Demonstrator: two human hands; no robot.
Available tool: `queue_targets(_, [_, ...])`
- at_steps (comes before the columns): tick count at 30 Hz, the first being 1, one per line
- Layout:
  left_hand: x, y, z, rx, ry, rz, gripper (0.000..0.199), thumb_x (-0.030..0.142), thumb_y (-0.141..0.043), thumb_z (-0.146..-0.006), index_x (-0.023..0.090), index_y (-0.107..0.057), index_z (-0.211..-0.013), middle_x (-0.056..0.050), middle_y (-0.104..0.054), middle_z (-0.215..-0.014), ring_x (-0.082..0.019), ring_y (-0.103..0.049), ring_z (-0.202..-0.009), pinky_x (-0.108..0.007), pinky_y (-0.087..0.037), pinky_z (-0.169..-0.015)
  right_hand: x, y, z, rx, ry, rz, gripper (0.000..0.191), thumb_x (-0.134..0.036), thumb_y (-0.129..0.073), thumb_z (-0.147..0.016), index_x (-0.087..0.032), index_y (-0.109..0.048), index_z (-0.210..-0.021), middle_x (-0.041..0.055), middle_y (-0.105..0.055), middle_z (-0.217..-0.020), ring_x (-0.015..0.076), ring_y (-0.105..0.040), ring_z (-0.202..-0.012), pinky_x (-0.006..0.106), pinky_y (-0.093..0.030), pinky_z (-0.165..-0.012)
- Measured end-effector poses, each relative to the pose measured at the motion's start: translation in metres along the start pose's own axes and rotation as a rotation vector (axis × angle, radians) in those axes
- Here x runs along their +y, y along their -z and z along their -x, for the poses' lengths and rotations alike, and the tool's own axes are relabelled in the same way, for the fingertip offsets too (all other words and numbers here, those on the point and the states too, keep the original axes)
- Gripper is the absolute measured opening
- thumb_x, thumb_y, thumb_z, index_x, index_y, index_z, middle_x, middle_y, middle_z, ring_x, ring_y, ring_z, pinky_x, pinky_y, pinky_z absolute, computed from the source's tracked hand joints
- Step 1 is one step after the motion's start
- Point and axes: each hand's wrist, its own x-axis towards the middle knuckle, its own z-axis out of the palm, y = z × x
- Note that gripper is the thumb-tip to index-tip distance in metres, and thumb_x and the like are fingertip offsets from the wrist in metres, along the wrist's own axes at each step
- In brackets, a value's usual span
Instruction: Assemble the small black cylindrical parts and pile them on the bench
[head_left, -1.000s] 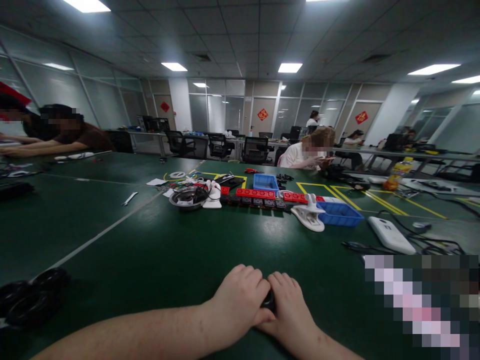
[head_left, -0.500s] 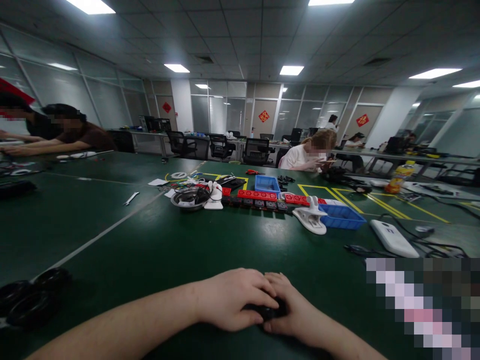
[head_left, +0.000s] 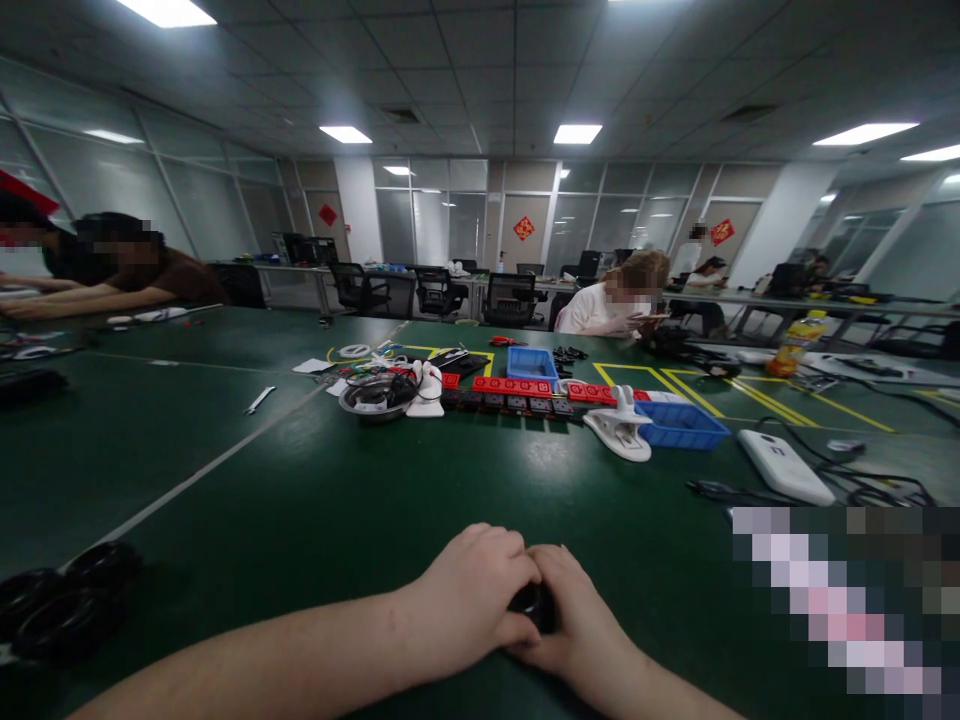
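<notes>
Near the front edge of the green table, a small, rounded, glossy black object is between both hands. My left hand curls over its left side with bent fingers and the thumb low in front. Around its right side wraps my right hand, its fingertips meeting those of the left hand at the top. Most of the black object is hidden by the fingers, so its exact kind cannot be made out.
Black coiled cables lie at the left front. Ahead are a metal bowl, red-and-black sockets, white clamps, blue bins and a white device. A person sits across the table.
My left hand has drawn its fingers in, from lying stretched over the black object to curling round it. More of the object's glossy surface shows. The view has shifted slightly.
</notes>
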Motion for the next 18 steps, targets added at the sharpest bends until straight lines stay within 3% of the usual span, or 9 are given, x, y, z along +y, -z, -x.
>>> queue_targets(4, [0.009, -0.014, -0.002, 0.050, 0.090, -0.182, 0.042, 0.051, -0.069, -0.064, 0.012, -0.060, -0.076, -0.005, -0.058, -0.074, -0.022, -0.055, -0.072, -0.035, -0.045, -0.069, -0.005, -0.008, 0.006, 0.081, -0.040, 0.143, 0.023, -0.015, -0.061, -0.056, -0.017, -0.048, -0.074, 0.0050, -0.051, -0.080, 0.0224, -0.047, -0.078, 0.036, -0.037, -0.073])
queue_targets(8, [0.007, -0.027, -0.003, 0.146, 0.043, -0.281, 0.049, 0.060, -0.062, -0.065, 0.011, -0.058, -0.071, -0.005, -0.057, -0.068, -0.021, -0.055, -0.069, -0.036, -0.045, -0.068, -0.008, -0.009, 0.009, 0.086, -0.065, 0.209, 0.019, -0.016, -0.059, -0.057, -0.018, -0.046, -0.071, 0.0046, -0.050, -0.078, 0.0227, -0.045, -0.076, 0.036, -0.035, -0.070])
queue_targets(11, [0.003, -0.030, -0.001, 0.182, 0.028, -0.229, 0.050, 0.061, -0.062, -0.065, 0.012, -0.058, -0.075, -0.005, -0.058, -0.073, -0.022, -0.054, -0.072, -0.038, -0.045, -0.072, -0.006, -0.007, 0.008, 0.065, -0.074, 0.197, 0.021, -0.017, -0.060, -0.057, -0.017, -0.048, -0.073, 0.0049, -0.051, -0.080, 0.0229, -0.046, -0.078, 0.035, -0.035, -0.071])
queue_targets(15, [-0.004, -0.018, 0.008, 0.215, -0.034, -0.007, 0.053, 0.055, -0.060, -0.071, 0.014, -0.053, -0.104, -0.010, -0.056, -0.106, -0.024, -0.051, -0.095, -0.040, -0.040, -0.088, 0.001, 0.003, 0.005, -0.020, -0.004, 0.096, 0.029, -0.020, -0.063, -0.059, -0.016, -0.054, -0.087, 0.0059, -0.054, -0.088, 0.0229, -0.047, -0.083, 0.035, -0.036, -0.075])
queue_targets(18, [-0.009, -0.003, 0.013, 0.137, -0.199, 0.128, 0.046, 0.035, -0.051, -0.083, 0.020, -0.040, -0.124, -0.008, -0.049, -0.122, -0.022, -0.045, -0.108, -0.036, -0.036, -0.094, 0.006, 0.013, 0.003, -0.104, 0.061, -0.009, 0.041, -0.022, -0.065, -0.062, -0.018, -0.055, -0.101, 0.0062, -0.054, -0.099, 0.0232, -0.047, -0.091, 0.036, -0.035, -0.082])
